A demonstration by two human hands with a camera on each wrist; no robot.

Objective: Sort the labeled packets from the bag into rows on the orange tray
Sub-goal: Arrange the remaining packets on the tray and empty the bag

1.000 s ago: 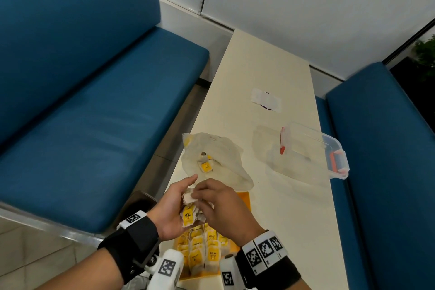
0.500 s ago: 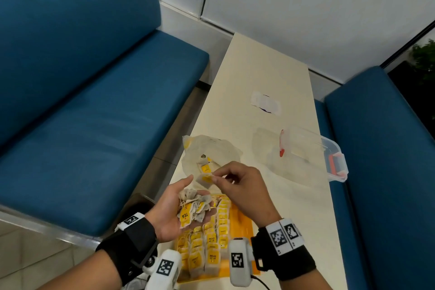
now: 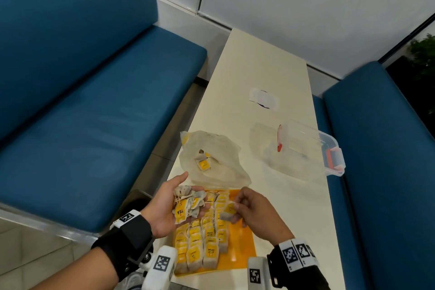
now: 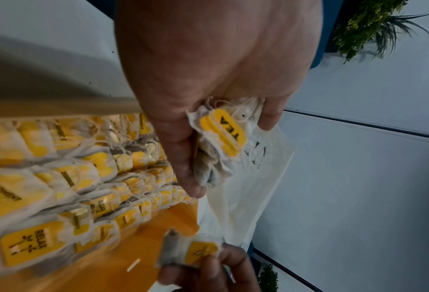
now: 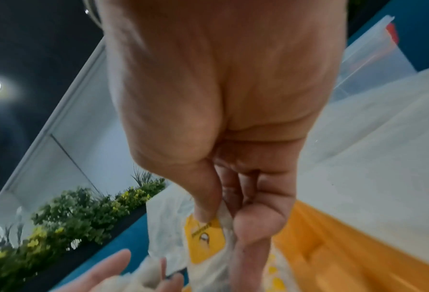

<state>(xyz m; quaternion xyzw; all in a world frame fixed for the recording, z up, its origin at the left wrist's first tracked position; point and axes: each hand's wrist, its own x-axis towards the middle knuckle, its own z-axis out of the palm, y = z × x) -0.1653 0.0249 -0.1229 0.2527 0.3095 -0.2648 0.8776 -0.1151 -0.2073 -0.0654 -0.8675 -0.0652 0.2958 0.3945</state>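
My left hand (image 3: 193, 192) is palm up over the tray's far left corner and holds a bunch of yellow-labelled tea packets (image 3: 186, 207), one reading TEA (image 4: 223, 134). My right hand (image 3: 236, 207) pinches a single packet (image 3: 227, 212) between thumb and fingers, a little above the orange tray (image 3: 242, 249). That packet (image 5: 206, 237) hangs with its yellow label showing. Rows of packets (image 3: 202, 238) fill the tray's left part. Just beyond the tray lies the translucent bag (image 3: 211, 148), with packets (image 3: 203, 163) still inside.
A clear plastic box (image 3: 306, 148) with orange latches lies on its side on the cream table (image 3: 259, 66), right of the bag. Farther back is a white sticker (image 3: 263, 99). Blue sofas (image 3: 94, 125) flank the narrow table on both sides.
The hands were together over the bunch; the right hand pulled one packet free, lifted it toward the bag, and now holds it lower over the tray. The left hand stayed almost still.
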